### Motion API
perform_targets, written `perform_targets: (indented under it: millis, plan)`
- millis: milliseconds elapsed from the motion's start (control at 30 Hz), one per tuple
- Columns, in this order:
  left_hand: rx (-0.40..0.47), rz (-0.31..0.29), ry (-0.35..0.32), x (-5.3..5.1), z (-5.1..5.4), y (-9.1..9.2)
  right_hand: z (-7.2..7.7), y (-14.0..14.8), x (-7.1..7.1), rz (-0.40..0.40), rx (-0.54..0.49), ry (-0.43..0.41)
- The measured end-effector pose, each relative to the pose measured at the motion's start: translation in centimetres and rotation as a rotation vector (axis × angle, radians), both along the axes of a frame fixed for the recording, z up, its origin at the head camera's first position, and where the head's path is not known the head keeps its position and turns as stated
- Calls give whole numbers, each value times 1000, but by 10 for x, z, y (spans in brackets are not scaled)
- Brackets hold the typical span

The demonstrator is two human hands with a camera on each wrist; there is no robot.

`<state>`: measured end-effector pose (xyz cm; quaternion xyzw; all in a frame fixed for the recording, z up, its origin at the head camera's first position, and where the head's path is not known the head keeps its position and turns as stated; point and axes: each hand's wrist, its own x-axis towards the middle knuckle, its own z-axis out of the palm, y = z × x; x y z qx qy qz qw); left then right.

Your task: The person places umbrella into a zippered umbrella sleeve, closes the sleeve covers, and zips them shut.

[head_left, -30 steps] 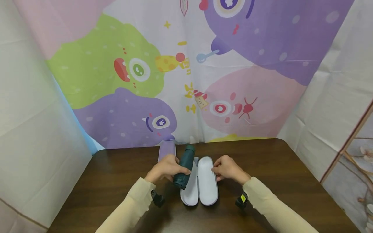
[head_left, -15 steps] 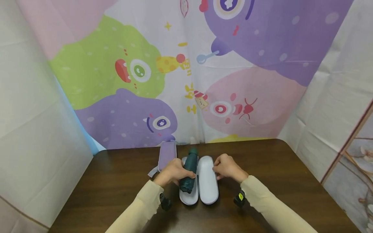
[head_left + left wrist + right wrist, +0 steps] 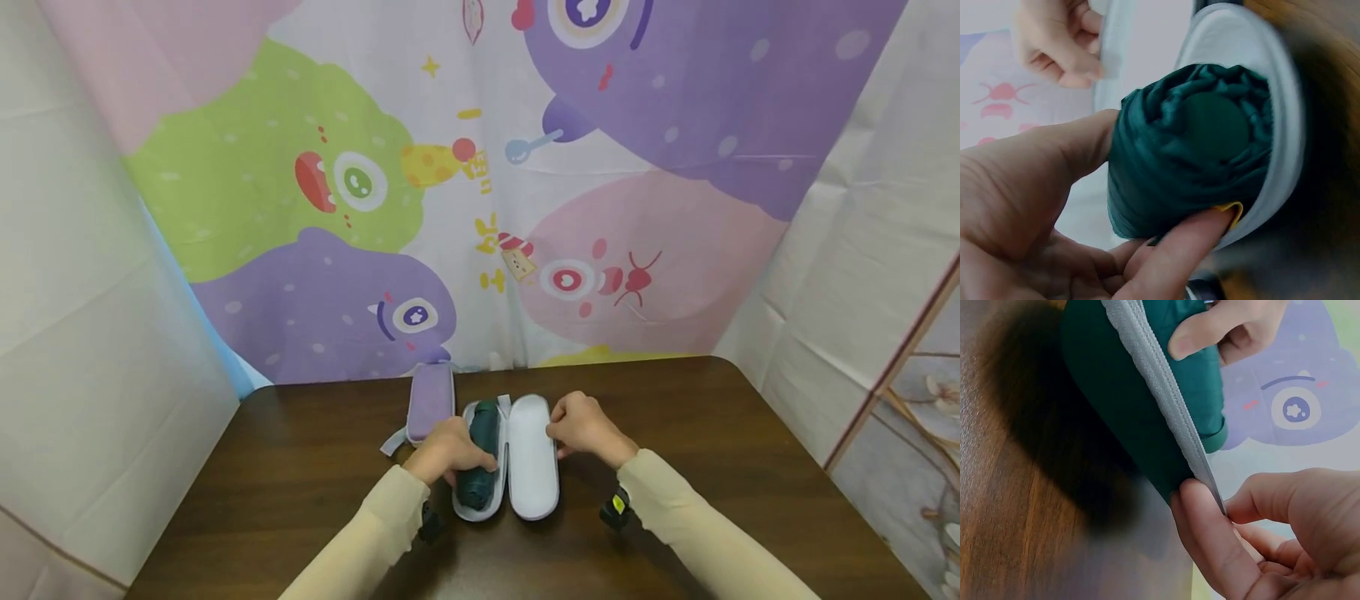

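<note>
A folded dark green umbrella (image 3: 476, 490) lies lengthwise in the left half of an open zip case with a white lining (image 3: 534, 462). My left hand (image 3: 447, 450) grips the umbrella around its middle, thumb on the near side of the case's hinge. In the left wrist view the umbrella's round end (image 3: 1216, 125) sits inside the case's pale rim. My right hand (image 3: 588, 429) pinches the outer edge of the case's right half. From the right wrist view, the case's outside (image 3: 1110, 394) is dark green, with a grey zip along its edge.
Behind my left hand a purple zip case (image 3: 432, 400) with a pale strap lies near the back edge of the brown wooden table (image 3: 660, 400). A curtain with cartoon monsters (image 3: 480, 317) hangs right behind the table.
My left hand has brought the umbrella down and into the case's left half; it was tilted above it before. The right hand has stayed at the case's right edge.
</note>
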<state>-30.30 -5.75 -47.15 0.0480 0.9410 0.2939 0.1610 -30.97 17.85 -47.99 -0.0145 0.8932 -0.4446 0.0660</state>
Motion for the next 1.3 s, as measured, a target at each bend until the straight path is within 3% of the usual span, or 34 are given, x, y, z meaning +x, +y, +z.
perform_targets:
  millis: [167, 367, 700, 967, 1100, 1300]
  plan:
    - [-11, 23, -6, -2, 0, 5, 2, -2, 1, 6, 0, 22]
    - [63, 51, -42, -5, 3, 8, 3, -3, 2, 11, 15, 33]
    - [199, 15, -85, -3, 11, 1, 1, 0, 3, 20, 28, 33]
    - [90, -9, -42, -4, 21, -7, 1, -3, 2, 29, 25, 44]
    - [105, -31, -48, -4, 21, -17, 2, -5, 2, 32, 20, 48]
    - [217, -34, -93, 0, 14, -30, 0, -2, 3, 36, 3, 64]
